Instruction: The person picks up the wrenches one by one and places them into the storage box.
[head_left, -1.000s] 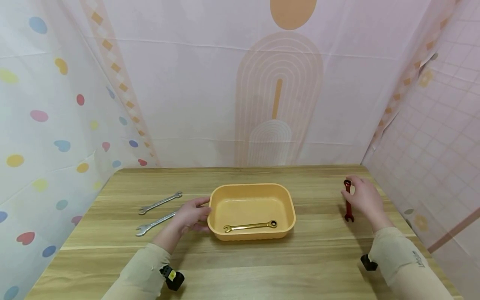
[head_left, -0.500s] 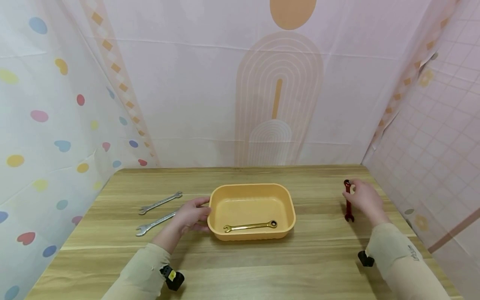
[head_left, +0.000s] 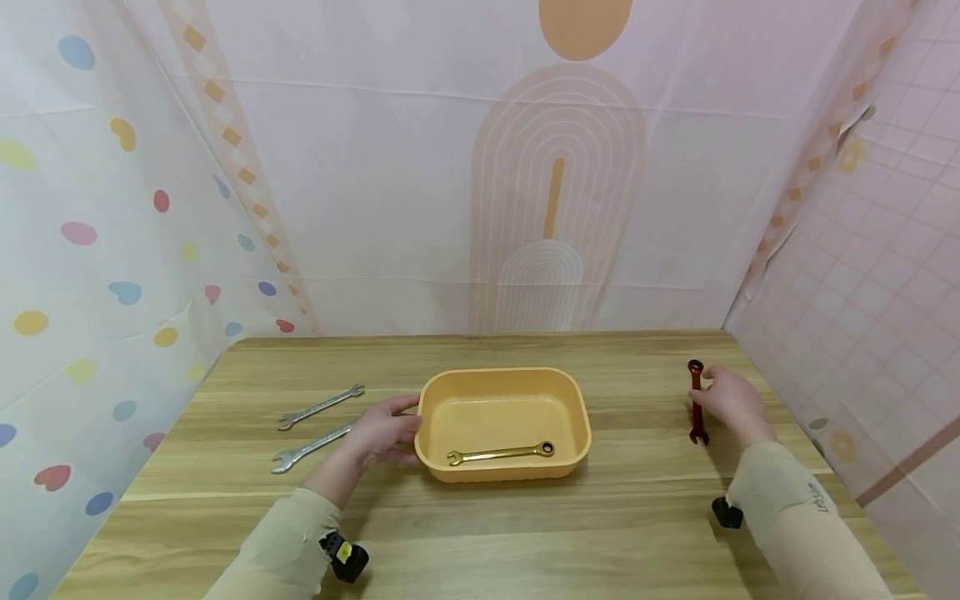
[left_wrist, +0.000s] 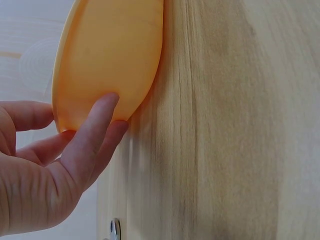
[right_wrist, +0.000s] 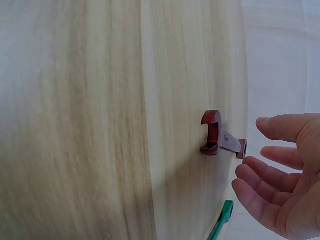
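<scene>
**A:** Head view first, and we start at the grips. Our left hand is against the left end of the orange tub, thumb toward the rim, fingers along the outer wall.

**B:** We get that close up from the left wrist view: fingers straight and lightly spread, pressing on the tub rather than curling round it. An open hand, touching, holding nothing.

**A:** Now our right hand. It sits just beside the red wrench, which lies flat on the table near the right edge, running front to back.

**B:** From the right wrist view, we see the fingers relaxed and apart, the palm open toward the red wrench. Whether a fingertip touches the handle we cannot tell; nothing is gripped.

**A:** Moving outward. Inside the tub lies a gold wrench, along the near wall, ring end to the right.

**B:** And left of our left hand, two silver wrenches on the wood: the far silver wrench and the near silver wrench, both slanted, roughly parallel. The near one ends close by our left wrist.

**A:** We also see something green in the right wrist view, below the hand, too small to identify.
</scene>
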